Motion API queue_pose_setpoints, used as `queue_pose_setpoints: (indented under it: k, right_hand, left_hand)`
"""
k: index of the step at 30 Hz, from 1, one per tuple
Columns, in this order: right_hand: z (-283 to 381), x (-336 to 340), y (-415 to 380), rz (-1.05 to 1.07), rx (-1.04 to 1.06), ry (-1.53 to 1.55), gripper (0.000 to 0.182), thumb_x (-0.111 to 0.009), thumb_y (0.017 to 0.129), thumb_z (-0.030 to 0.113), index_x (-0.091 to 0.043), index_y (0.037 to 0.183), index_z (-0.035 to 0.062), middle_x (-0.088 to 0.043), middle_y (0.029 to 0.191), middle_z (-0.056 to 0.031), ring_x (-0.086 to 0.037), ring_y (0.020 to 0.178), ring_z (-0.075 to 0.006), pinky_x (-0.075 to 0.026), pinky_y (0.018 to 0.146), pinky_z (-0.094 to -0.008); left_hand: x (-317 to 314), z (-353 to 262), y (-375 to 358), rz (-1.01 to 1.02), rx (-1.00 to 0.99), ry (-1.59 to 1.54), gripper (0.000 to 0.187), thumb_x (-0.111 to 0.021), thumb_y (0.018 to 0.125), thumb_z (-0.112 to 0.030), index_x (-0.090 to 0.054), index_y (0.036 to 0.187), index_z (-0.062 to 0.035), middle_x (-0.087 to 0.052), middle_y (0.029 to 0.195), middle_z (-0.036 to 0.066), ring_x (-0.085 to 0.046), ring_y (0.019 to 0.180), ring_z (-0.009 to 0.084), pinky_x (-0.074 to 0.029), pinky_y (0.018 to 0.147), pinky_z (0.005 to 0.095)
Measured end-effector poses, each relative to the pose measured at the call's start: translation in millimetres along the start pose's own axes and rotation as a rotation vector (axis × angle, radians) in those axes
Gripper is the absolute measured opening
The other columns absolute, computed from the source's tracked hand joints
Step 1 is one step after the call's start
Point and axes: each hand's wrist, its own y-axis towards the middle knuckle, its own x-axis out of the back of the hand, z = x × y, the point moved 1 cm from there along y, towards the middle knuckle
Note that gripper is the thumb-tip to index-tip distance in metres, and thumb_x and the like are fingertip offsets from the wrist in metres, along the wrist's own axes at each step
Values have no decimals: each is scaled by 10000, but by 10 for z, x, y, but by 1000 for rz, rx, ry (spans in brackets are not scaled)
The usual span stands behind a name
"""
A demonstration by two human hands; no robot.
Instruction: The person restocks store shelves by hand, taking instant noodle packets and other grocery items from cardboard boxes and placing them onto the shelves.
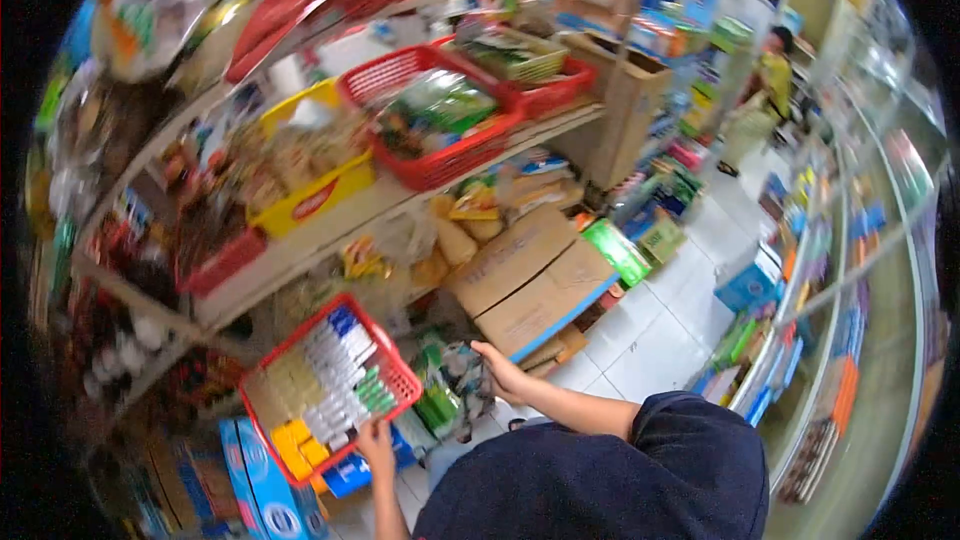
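Observation:
A red plastic basket (405, 372) is tilted low at the left, packed with rows of small boxes: white and silver ones, yellow boxes (298, 448) and green-and-white boxes (375, 392). My left hand (376, 443) grips the basket's near rim, its fingers partly hidden against the boxes. In my right hand (503, 376) is a crumpled grey-green patterned cloth (467, 377), hanging down beside the basket. The fingers are closed round its upper edge. Behind the cloth are green packets (435, 405), partly covered.
A shelf holds a yellow basket (325, 202) and a red basket (445, 168) of goods. A cardboard box (535, 285) sits below. Blue cartons (265, 485) stand lower left. A glass display case (850, 340) lines the right of the tiled aisle (640, 340). Another person (765, 90) is farther back.

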Motion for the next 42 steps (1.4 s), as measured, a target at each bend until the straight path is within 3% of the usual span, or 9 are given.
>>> queue_pose_setpoints:
  k: [6,10,15,23,25,32,34,39,42]
  right_hand:
    - [78,118,-251,-175,443,-244,441,-568,789,122,-415,1198,64,-469,1123,-61,-439,1051,-152,-395,844,-306]
    - [287,364,-663,-328,928,-535,527,-616,703,29,-420,1193,34,-495,1102,-76,-450,1032,-161,-342,907,-282]
    - [510,607,-785,-80,742,-791,641,-639,687,31,-377,1269,86,-444,1221,-66,-397,1135,-178,-314,953,-300]
    - [547,383,-206,214,360,-718,642,-686,651,74,-422,1236,95,-472,1201,-62,-444,1080,-153,-350,918,-282]
    - [486,448,-51,237,339,-887,614,-656,646,80,-439,1221,95,-478,1179,-75,-437,1074,-153,-332,927,-281]
    - [454,1238,493,51,287,-1455,709,-666,578,148,-385,1223,56,-534,1077,-176,-514,1011,-287,-413,851,-344]
    - [468,1521,575,-20,277,-1576,721,-670,580,178,-376,1229,64,-528,1087,-193,-507,1019,-328,-409,863,-372]
    - [717,2274,761,-116,-35,-1776,1179,-774,489,311,-19,1335,-8,-402,1148,-348,-525,944,-414,-448,820,-428]
    - [1159,2774,973,-389,23,-1949,870,-737,552,229,-263,1260,52,-431,1135,-281,-536,881,-423,-467,744,-428]
  left_hand:
    - [-1069,-1123,-269,486,-72,-778,755,-561,754,-69,-117,1365,-44,-306,1319,154,-328,1202,266,-277,977,339]
    - [-1591,-1254,-233,510,-12,-561,635,-655,695,-58,-335,1230,64,-459,1185,138,-438,1088,207,-323,927,289]
    - [-1702,-1612,-230,494,40,-431,219,-561,704,-44,-578,913,17,-579,867,57,-517,774,141,-405,694,257]
    - [-1273,-1680,-194,421,-323,-216,338,-603,736,-174,-517,1007,8,-538,861,100,-514,847,263,-388,800,319]
    - [-965,-2322,-173,839,-448,671,484,-559,787,-273,-436,1167,1,-512,1120,159,-452,1076,303,-340,914,358]
    - [-1280,-3702,-364,1750,-938,-764,448,-500,852,-265,-393,1209,-15,-383,1225,154,-375,1135,245,-281,968,355]
    - [-1229,-3969,-318,1356,-905,-1096,196,-532,847,-200,-586,851,-11,-560,778,113,-543,696,262,-416,626,369]
    - [-1430,-4004,-128,1376,-964,-1042,135,-534,830,-176,-581,779,-60,-537,713,85,-519,645,267,-383,577,351]
    - [-1537,-3980,51,1578,-1248,-811,148,-529,826,-213,-587,798,-80,-547,740,78,-524,647,265,-386,570,346]
